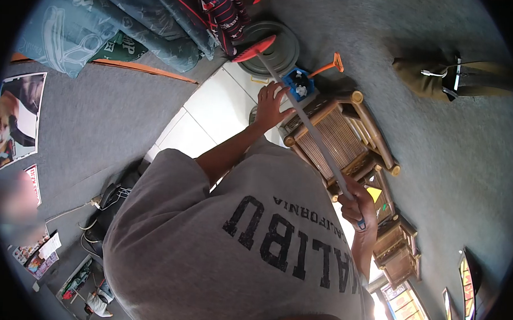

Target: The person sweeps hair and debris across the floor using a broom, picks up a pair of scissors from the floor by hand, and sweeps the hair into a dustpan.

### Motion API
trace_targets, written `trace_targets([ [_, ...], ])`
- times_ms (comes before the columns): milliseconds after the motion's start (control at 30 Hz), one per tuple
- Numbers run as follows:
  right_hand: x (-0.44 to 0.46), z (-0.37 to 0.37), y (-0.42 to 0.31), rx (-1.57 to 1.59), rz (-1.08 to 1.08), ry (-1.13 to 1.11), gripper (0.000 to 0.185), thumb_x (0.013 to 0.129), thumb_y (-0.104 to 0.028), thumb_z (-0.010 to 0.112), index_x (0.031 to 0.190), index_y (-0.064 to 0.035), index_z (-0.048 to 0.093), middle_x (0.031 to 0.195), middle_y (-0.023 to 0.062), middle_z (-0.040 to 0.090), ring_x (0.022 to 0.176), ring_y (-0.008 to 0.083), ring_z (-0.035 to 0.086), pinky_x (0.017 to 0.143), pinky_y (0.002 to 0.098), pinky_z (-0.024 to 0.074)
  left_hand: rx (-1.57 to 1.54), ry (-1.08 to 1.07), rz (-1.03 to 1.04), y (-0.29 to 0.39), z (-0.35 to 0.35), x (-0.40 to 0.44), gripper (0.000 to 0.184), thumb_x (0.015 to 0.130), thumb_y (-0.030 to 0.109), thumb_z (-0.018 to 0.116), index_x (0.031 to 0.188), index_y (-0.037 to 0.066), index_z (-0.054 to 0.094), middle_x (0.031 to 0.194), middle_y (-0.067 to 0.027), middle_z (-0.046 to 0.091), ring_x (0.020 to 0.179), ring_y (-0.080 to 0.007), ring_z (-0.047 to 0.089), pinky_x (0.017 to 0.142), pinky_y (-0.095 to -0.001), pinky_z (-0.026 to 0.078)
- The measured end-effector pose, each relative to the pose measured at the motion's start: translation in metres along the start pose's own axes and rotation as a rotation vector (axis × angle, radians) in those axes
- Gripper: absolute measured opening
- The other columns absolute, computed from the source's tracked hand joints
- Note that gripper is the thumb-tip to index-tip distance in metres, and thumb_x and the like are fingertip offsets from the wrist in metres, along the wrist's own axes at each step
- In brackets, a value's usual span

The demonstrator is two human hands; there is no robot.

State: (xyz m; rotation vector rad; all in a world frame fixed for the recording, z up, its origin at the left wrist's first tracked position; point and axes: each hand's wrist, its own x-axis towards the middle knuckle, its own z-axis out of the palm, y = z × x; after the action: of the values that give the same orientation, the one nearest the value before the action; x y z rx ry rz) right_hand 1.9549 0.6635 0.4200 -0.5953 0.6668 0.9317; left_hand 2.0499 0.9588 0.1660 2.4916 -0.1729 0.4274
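Note:
A long-handled broom with a grey stick and a red head slants across the middle of the view. Its red head lies toward the top, over the lid of a dark green round bin; bristles cannot be made out. My right hand is wrapped round the stick close to its blue-tipped end. Further up, my left hand is beside the stick, thumb and fingers apart, fingertips at or close to it; whether they touch is unclear.
A blue bin with crumpled white scraps stands near an orange handle. Bamboo chairs line the right. Patterned cloth hangs upper left, above white floor tiles. Brown clothing hangs on the right wall.

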Motion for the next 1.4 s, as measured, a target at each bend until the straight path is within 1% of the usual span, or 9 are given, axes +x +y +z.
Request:
trace_targets([
  [167, 0.016, -0.019, 0.005, -0.189, 0.001, -0.083, 0.055, 0.093, -0.027, 0.052, 0.138, 0.0013, 0.037, 0.059, 0.0036, 0.045, 0.034, 0.0089, 0.039, 0.029, 0.0183, 0.0358, -0.064, -0.212, 0.072, -0.044, 0.012, 0.021, 0.032, 0.08, 0.036, 0.067, 0.072, 0.006, 0.061, 0.075, -0.0107, 0.06, 0.079, -0.0297, 0.056, 0.075, -0.0413, 0.046],
  [267, 0.036, -0.018, 0.018, -0.32, -0.457, -0.213, 0.075, 0.089, -0.051, 0.053, 0.139, 0.0017, 0.036, 0.079, 0.0115, 0.056, 0.047, 0.0138, 0.053, 0.036, 0.021, 0.0419, -0.02, -0.287, 0.087, -0.056, 0.016, 0.016, 0.046, 0.089, 0.035, 0.055, 0.054, 0.007, 0.061, 0.054, -0.0129, 0.054, 0.066, -0.0309, 0.057, 0.066, -0.0418, 0.047],
  [300, 0.039, -0.013, 0.012, -0.344, -0.46, -0.268, 0.091, 0.082, -0.072, 0.045, 0.136, 0.0013, 0.037, 0.107, 0.0149, 0.054, 0.073, 0.0214, 0.061, 0.051, 0.0296, 0.0507, -0.005, -0.319, 0.071, -0.061, 0.016, 0.014, 0.047, 0.09, 0.036, 0.053, 0.054, 0.007, 0.061, 0.054, -0.0134, 0.055, 0.066, -0.0317, 0.058, 0.066, -0.0419, 0.047],
  [533, 0.088, 0.028, -0.006, -0.545, -1.229, 0.332, 0.062, 0.087, -0.058, 0.054, 0.123, -0.0098, 0.041, 0.125, 0.0131, 0.041, 0.109, 0.0311, 0.052, 0.089, 0.0495, 0.0468, -0.036, -0.382, 0.025, -0.093, 0.028, 0.018, 0.051, 0.095, 0.037, 0.044, 0.059, 0.008, 0.065, 0.058, -0.0168, 0.06, 0.061, -0.0376, 0.057, 0.074, -0.0438, 0.048],
  [700, 0.124, 0.013, -0.036, -0.065, -1.187, 0.339, 0.031, 0.096, -0.039, 0.049, 0.109, -0.0109, 0.047, 0.108, 0.0078, 0.054, 0.112, 0.028, 0.05, 0.102, 0.0525, 0.0355, 0.03, -0.449, 0.111, -0.098, 0.041, 0.03, 0.048, 0.095, 0.035, 0.045, 0.061, 0.007, 0.065, 0.057, -0.0143, 0.06, 0.061, -0.037, 0.057, 0.076, -0.0442, 0.046],
  [900, 0.134, -0.017, -0.047, -0.152, -1.006, -0.313, 0.032, 0.101, -0.032, 0.04, 0.083, -0.0081, 0.052, 0.07, 0.0073, 0.052, 0.081, 0.0211, 0.051, 0.089, 0.0436, 0.0428, 0.075, -0.622, 0.142, -0.103, 0.052, 0.036, 0.041, 0.094, 0.033, 0.047, 0.066, 0.01, 0.068, 0.059, -0.0135, 0.06, 0.077, -0.0327, 0.057, 0.075, -0.0451, 0.042],
  [1067, 0.104, 0.044, 0.011, -0.442, -1.204, 0.687, 0.045, 0.102, -0.036, 0.034, 0.064, -0.0118, 0.037, 0.057, 0.0021, 0.037, 0.06, 0.0185, 0.038, 0.078, 0.0401, 0.043, -0.099, -0.522, 0.308, -0.09, 0.099, -0.005, 0.035, 0.09, 0.032, 0.052, 0.066, 0.013, 0.068, 0.061, -0.0078, 0.06, 0.078, -0.0263, 0.055, 0.073, -0.0412, 0.038],
  [1167, 0.072, 0.047, 0.019, -0.258, -1.317, 0.464, 0.046, 0.102, -0.038, 0.034, 0.064, -0.0118, 0.038, 0.054, 0.0017, 0.029, 0.056, 0.0172, 0.035, 0.071, 0.0371, 0.0428, -0.108, -0.705, 0.286, -0.03, 0.075, -0.005, 0.034, 0.091, 0.031, 0.053, 0.066, 0.013, 0.068, 0.061, -0.0066, 0.061, 0.08, -0.0253, 0.055, 0.077, -0.0404, 0.038],
  [1400, 0.079, 0.039, -0.009, -0.13, -1.328, 0.348, 0.044, 0.102, -0.037, 0.036, 0.064, -0.0144, 0.033, 0.052, -0.0007, 0.026, 0.052, 0.0146, 0.03, 0.062, 0.0356, 0.0369, 0.057, -0.35, 0.147, -0.035, 0.04, 0.031, 0.045, 0.091, 0.034, 0.052, 0.054, 0.011, 0.063, 0.053, -0.0079, 0.058, 0.07, -0.0271, 0.055, 0.072, -0.0417, 0.041],
])
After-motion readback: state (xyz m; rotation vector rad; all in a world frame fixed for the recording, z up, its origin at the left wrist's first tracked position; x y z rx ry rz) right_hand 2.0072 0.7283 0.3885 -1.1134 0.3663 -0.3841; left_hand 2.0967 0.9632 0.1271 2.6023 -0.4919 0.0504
